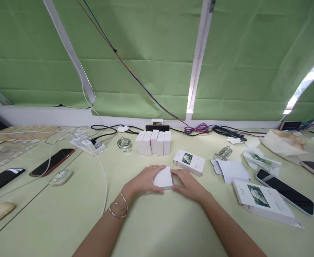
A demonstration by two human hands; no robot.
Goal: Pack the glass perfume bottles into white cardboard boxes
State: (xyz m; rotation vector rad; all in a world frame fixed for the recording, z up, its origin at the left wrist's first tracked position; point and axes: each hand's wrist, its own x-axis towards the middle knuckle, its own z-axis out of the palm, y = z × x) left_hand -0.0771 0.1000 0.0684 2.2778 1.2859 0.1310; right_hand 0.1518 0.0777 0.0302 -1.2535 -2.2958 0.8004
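A small plain white box (163, 177) lies on the table in front of me, held between both hands. From its left side my left hand (145, 179) grips it, thumb at the near edge and fingers curled over the far edge; bracelets circle that wrist. On the opposite side my right hand (187, 184) presses its fingers and thumb against the box's right edge. Behind the right hand lies a white carton with a flower picture (189, 162). A row of several upright white boxes (153, 142) stands just beyond the left hand.
Glass pieces (124, 143) sit at back left, with another (223, 153) at right. An open flower-print carton (264, 201) lies by a phone (285, 192) and folded white papers (232, 170). Phones (52, 162), a power strip (87, 142) and white cable occupy the left. Black cables (229, 132) run behind.
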